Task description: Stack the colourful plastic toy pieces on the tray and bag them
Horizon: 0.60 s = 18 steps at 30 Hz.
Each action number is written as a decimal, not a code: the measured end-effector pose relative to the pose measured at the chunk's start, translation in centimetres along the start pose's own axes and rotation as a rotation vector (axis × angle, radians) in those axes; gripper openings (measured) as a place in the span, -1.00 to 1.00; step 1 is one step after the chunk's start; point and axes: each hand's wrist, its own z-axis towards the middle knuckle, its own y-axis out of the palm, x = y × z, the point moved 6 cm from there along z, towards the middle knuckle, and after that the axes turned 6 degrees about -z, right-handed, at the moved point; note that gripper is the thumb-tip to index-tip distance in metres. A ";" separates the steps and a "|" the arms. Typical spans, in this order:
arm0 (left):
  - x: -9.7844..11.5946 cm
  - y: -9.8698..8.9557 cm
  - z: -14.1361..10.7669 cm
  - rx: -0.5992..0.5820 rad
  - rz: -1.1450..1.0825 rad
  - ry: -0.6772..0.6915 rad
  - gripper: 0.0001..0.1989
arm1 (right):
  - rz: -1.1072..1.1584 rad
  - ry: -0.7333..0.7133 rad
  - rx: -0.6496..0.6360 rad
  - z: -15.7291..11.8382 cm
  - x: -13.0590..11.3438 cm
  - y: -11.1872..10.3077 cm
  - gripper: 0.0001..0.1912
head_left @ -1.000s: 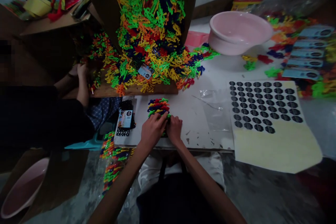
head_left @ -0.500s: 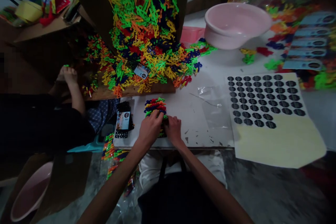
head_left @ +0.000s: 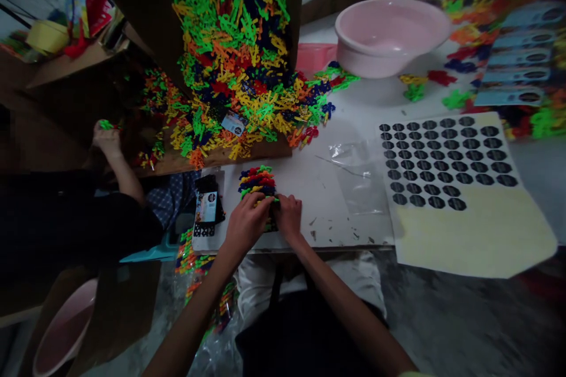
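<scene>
Basin of pink plastic (head_left: 66, 324) sits low at far left. Above it, a co-worker's hand (head_left: 107, 141) holds a small bright-green plastic piece (head_left: 106, 124). Next, dark perforated pieces with a blue printed card (head_left: 206, 207) lie on the white tabletop (head_left: 325, 215); behind spreads a large loose heap of green, yellow, orange, red and navy plastic pieces (head_left: 234, 70). The person's left hand (head_left: 248, 218) bends its fingers over the near edge of a multicoloured block of rowed plastic pieces (head_left: 257, 179), which lies on the tabletop before the person. The right hand (head_left: 289, 216), fingers curled, is at the block's near right corner; what either hand pinches cannot be told. Rightward come a clear plastic bag (head_left: 360, 185) and a white-and-yellow sheet of black octagonal stickers (head_left: 477, 224).
</scene>
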 end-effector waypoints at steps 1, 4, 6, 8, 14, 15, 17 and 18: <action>0.1 0.0 -0.2 0.018 0.011 -0.005 -0.75 | -0.004 0.000 0.000 0.0 0.0 0.1 -0.89; 0.3 0.3 0.0 0.037 0.069 -0.008 -0.78 | -0.014 -0.005 0.005 0.0 0.1 0.3 -0.87; 0.2 0.5 0.4 0.027 0.102 -0.017 -0.81 | -0.026 0.000 0.005 0.0 0.2 0.4 -0.84; 0.1 0.7 0.9 0.007 0.125 -0.037 -0.84 | -0.042 0.008 -0.011 0.2 0.3 0.4 -0.84; -0.3 1.1 1.6 -0.049 0.128 -0.103 -0.83 | -0.006 -0.001 -0.048 0.6 0.2 -0.1 -0.84; -0.4 1.1 1.6 -0.049 0.122 -0.128 -0.83 | 0.010 0.001 -0.048 0.6 0.2 -0.1 -0.83; -0.7 1.1 1.7 -0.052 0.119 -0.167 -0.84 | 0.034 0.018 -0.039 0.6 0.4 -0.2 -0.81; -0.7 1.1 1.8 -0.055 0.120 -0.170 -0.84 | 0.040 0.022 -0.036 0.5 0.4 -0.1 -0.80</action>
